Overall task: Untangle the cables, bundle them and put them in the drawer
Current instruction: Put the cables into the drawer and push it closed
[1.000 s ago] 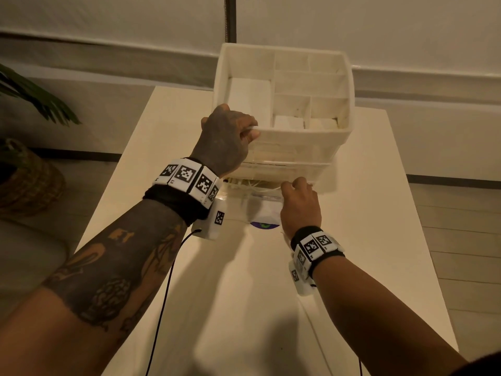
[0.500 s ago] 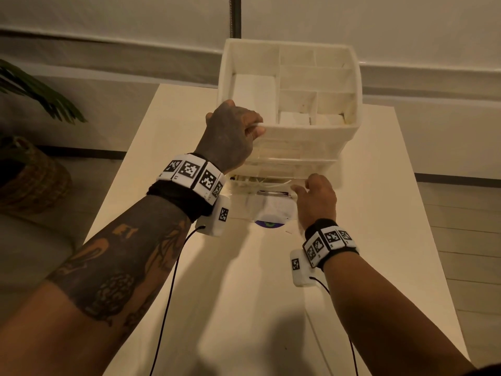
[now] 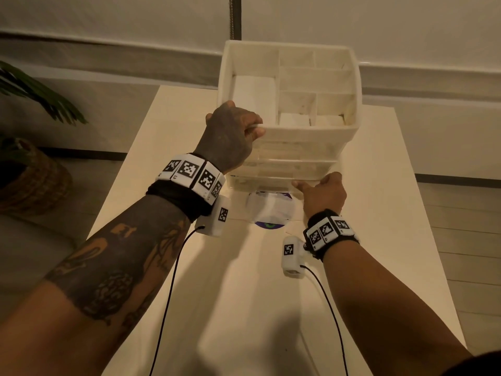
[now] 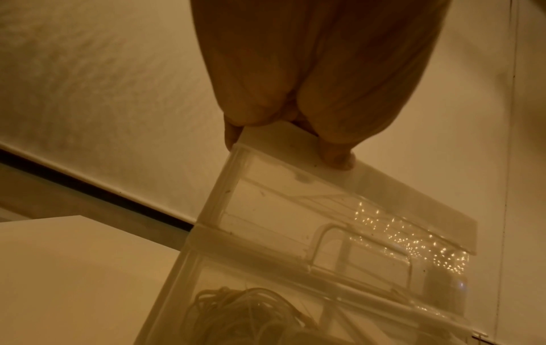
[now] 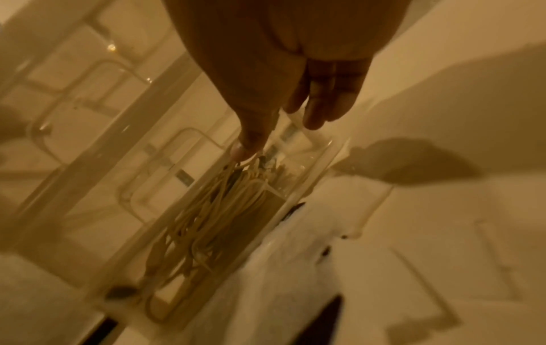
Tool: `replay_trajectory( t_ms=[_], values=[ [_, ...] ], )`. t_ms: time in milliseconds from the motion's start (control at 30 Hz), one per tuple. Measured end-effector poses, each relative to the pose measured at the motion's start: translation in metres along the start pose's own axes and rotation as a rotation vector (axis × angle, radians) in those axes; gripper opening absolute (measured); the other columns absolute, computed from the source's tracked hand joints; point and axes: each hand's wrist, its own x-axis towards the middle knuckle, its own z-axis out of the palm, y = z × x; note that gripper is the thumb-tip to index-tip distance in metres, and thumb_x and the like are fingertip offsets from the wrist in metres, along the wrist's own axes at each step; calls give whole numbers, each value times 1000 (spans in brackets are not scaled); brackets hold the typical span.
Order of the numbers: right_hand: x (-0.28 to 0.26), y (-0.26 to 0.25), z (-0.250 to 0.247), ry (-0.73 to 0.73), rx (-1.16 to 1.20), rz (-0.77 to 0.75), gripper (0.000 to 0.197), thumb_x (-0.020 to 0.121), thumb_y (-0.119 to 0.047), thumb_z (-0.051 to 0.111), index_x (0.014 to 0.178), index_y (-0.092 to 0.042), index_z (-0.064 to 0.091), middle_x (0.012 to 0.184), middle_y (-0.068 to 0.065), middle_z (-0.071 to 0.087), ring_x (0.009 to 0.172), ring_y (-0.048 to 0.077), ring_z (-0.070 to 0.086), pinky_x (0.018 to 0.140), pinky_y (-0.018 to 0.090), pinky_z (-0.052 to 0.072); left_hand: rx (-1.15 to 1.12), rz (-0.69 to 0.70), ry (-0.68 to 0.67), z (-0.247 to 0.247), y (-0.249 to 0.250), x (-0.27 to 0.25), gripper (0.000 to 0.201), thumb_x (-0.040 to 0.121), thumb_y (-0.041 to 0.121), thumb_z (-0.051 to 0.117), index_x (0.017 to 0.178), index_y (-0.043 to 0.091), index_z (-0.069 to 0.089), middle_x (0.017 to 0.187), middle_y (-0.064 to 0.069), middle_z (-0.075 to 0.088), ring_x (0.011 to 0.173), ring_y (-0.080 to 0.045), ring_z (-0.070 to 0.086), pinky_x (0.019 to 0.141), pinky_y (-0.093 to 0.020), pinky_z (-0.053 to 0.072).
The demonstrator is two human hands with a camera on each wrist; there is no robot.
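A white plastic drawer organizer (image 3: 309, 137) stands at the far end of the table. My left hand (image 3: 238, 126) grips its front left top rim, fingers curled over the edge; the left wrist view shows the left hand (image 4: 283, 130) clamped on that corner. My right hand (image 3: 314, 183) has straight fingers against the front of the clear bottom drawer (image 3: 265, 183), nearly flush with the unit. In the right wrist view the right hand (image 5: 279, 135) touches the drawer front with its thumb. A coiled bundle of pale cables (image 5: 212, 221) lies inside that drawer, also showing as cables (image 4: 245, 315).
A white paper over a dark disc (image 3: 271, 210) lies on the table (image 3: 244, 308) just before the drawer. The organizer's top tray has several open compartments. A plant (image 3: 35, 93) and a woven basket (image 3: 32, 180) stand on the floor at the left.
My right hand has moved forward and a little right, and the bottom drawer has slid into the organizer. The left hand has kept its grip on the rim.
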Motion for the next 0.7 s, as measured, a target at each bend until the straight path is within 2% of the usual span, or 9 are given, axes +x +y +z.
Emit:
replay_trajectory(
  t_ms=[67,133,233,300,333,400,500,700],
  values=[
    [-4,-1,-1,-34,-138,-44,46,75,-44,79,84,-9,50,76,3,57,72,27,56,65,36,49,-11,-2,8,1,1,0,28,92,29,62,110,10,71,100,-6,74,91,-21,48,85,-47,45],
    [-17,-2,2,-119,-296,-180,34,87,-42,66,86,-9,56,85,9,63,81,31,59,71,36,47,-7,1,8,1,3,-1,27,92,29,62,110,10,71,100,-6,74,91,-23,50,84,-48,46],
    [-43,-6,20,-375,-504,-544,30,96,-30,51,113,-8,63,117,12,63,107,29,58,89,33,43,6,5,3,1,3,-1,27,93,29,61,110,10,71,101,-6,74,94,-26,52,85,-49,46],
    [-59,-7,39,-560,-637,-738,42,96,-28,49,132,-7,53,140,13,51,127,30,49,105,35,40,9,4,-3,0,3,-2,27,93,29,62,110,10,71,101,-6,74,95,-26,52,85,-49,45],
    [-65,-8,47,-629,-696,-779,51,96,-29,49,142,-7,43,151,13,40,138,30,38,112,38,34,9,3,-8,0,3,-2,27,93,29,62,110,11,71,102,-6,74,96,-26,52,86,-49,45],
    [-71,-12,58,-701,-768,-807,65,97,-32,48,152,-8,23,159,13,22,147,27,21,118,42,24,10,-2,-15,0,3,-1,27,93,29,62,112,11,70,103,-5,74,97,-26,52,87,-49,45],
    [-75,-22,64,-771,-722,-751,78,95,-33,50,155,-9,7,162,10,14,149,24,14,120,43,17,13,-6,-18,0,3,0,28,93,29,61,113,11,70,106,-6,73,100,-27,53,89,-49,44],
    [-77,-32,65,-747,-646,-705,86,90,-34,59,155,-9,9,161,10,18,148,25,18,120,43,19,-1,-6,-26,0,2,2,26,93,28,62,109,10,71,104,-7,73,98,-27,53,89,-50,44]
  ],
)
